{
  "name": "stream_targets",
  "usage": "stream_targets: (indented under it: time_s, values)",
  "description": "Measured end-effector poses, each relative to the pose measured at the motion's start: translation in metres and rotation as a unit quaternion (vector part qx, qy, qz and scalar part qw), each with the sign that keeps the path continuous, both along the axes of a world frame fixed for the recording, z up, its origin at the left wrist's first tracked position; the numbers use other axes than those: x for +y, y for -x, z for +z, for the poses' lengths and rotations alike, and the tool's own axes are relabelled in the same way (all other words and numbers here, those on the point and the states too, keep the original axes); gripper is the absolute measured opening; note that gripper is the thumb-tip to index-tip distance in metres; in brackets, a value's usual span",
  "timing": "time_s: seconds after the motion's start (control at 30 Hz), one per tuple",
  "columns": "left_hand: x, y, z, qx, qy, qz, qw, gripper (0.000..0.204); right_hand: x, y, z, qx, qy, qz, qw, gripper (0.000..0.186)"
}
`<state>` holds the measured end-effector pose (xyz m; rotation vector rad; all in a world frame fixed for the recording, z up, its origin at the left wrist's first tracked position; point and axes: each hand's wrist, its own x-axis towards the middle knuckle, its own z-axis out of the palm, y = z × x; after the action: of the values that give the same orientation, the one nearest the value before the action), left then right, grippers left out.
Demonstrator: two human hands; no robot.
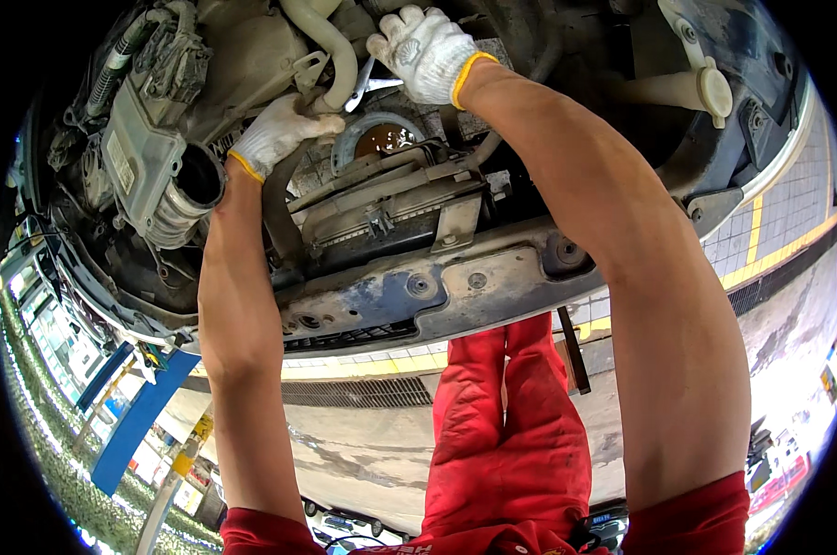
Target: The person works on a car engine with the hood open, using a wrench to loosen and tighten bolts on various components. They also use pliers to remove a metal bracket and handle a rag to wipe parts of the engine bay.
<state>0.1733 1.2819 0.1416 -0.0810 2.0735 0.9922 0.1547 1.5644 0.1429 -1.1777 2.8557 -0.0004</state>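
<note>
Both my hands wear white knit gloves with yellow cuffs and reach into a car's engine bay. My left hand (284, 134) is closed around the lower end of a pale, curved hose (342, 69), thumb pointing right; its other fingers are partly hidden. Right of the hose sits a silver, V-shaped metal tool (374, 84), like spread pliers, its narrow end near my left thumb. Above and right of it is my right hand (423, 55), fingers apart and slightly bent. No held thing shows in it. Below, through the bay, a round pan (344, 153) contains brown liquid.
A grey box with a wide open duct (199, 174) stands left of my left forearm. Radiator pipes (372, 190) and the front crossmember (479, 282) lie beneath my arms. At right is a capped filler neck (713, 92). A blue post (146, 416) stands at left.
</note>
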Motion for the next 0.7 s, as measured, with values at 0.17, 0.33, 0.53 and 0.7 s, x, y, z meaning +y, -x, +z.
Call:
stream_targets:
  time_s: [0.17,0.33,0.53,0.7]
  values:
    - [0.010,0.000,0.006,-0.008,-0.015,-0.002,1.000,0.067,-0.004,0.002,0.001,0.008,-0.021,-0.011,1.000,0.043]
    - [-0.004,-0.001,-0.011,0.005,-0.026,0.020,0.999,0.060,-0.003,0.004,0.001,0.012,-0.010,0.010,1.000,0.043]
    - [-0.011,-0.001,-0.012,0.016,0.039,-0.016,0.999,0.068,0.007,0.010,0.003,-0.008,-0.023,0.009,1.000,0.052]
    - [0.011,0.002,0.011,0.002,0.020,-0.031,0.999,0.088,0.004,0.003,-0.017,0.018,-0.017,-0.009,1.000,0.055]
